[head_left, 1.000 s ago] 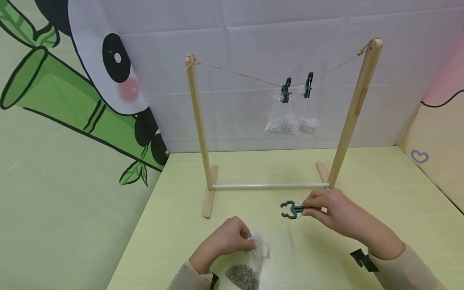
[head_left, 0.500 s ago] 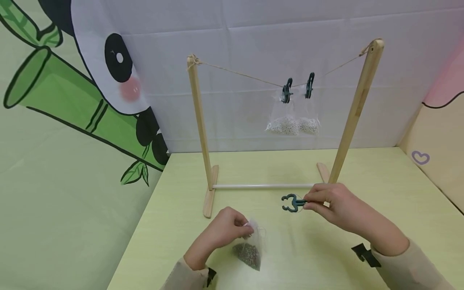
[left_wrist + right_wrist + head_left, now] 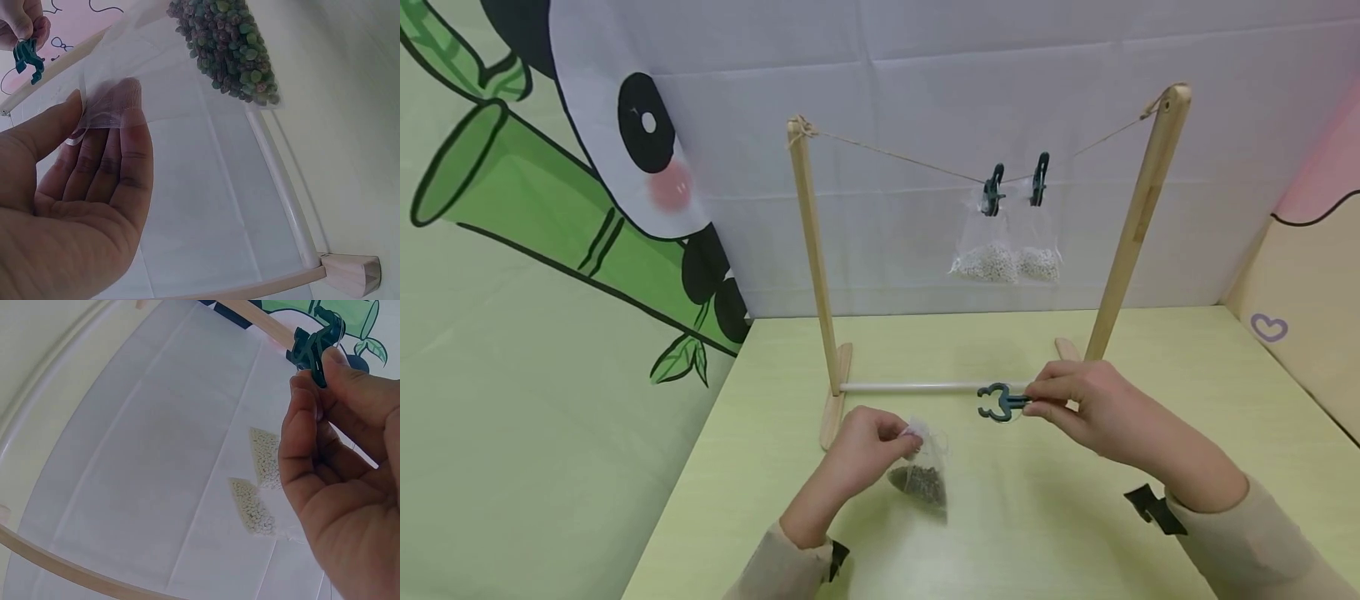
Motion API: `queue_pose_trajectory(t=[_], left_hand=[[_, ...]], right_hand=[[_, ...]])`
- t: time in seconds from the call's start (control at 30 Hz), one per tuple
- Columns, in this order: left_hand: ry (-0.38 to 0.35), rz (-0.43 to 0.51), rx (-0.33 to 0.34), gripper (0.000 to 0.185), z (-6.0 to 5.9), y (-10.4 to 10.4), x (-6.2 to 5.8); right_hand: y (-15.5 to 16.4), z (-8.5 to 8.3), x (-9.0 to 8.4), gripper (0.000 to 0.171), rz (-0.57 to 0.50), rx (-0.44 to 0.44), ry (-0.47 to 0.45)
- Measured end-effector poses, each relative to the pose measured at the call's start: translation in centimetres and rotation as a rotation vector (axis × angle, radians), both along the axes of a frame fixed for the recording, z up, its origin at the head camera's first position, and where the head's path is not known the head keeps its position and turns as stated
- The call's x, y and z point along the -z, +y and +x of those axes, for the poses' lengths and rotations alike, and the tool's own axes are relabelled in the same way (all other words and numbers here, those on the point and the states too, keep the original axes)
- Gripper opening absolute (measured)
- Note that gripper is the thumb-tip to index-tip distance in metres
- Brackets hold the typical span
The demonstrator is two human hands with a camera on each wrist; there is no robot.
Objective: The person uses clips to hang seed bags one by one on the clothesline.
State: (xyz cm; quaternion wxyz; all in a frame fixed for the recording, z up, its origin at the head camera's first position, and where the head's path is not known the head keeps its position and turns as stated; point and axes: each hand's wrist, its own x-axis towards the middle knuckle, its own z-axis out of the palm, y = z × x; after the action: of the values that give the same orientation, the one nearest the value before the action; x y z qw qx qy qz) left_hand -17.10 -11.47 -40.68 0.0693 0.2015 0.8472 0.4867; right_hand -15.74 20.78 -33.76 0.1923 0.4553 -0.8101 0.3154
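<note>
My left hand (image 3: 868,454) pinches the top of a clear mesh bag (image 3: 925,479), which hangs tilted over the table with dark pebbles in its lower part. In the left wrist view those pebbles (image 3: 228,50) show green and brownish red. My right hand (image 3: 1093,404) pinches the handle end of a dark green clip (image 3: 1003,402), its two curved prongs pointing left. In the right wrist view the same clip (image 3: 319,347) sits between thumb and fingertips. Hand and bag on the left are apart from the clip and a little lower in the head view.
Behind my hands stands a wooden frame, with a left post (image 3: 811,250), a right post (image 3: 1138,225) and a white crossbar (image 3: 917,387). Two clips hold two bags of white pebbles (image 3: 985,260) on its sagging string (image 3: 895,152). A printed cloth hangs behind the table (image 3: 1000,542).
My left hand has raised the bag of dark pebbles away from me, up toward the frame. My right hand has risen slightly with the clip, which overlaps the crossbar in view.
</note>
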Motion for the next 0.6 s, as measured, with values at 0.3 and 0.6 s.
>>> queue_pose_trajectory(t=[0.3,0.6], left_hand=[[0.025,0.085,-0.066,0.014,-0.2,0.3,-1.1],[0.052,0.146,-0.096,0.013,-0.9,0.7,-2.5]], right_hand=[[-0.2,-0.1,-1.6,0.012,0.042,0.022,0.017],[-0.7,-0.4,-3.6,0.02,0.065,0.018,0.054]])
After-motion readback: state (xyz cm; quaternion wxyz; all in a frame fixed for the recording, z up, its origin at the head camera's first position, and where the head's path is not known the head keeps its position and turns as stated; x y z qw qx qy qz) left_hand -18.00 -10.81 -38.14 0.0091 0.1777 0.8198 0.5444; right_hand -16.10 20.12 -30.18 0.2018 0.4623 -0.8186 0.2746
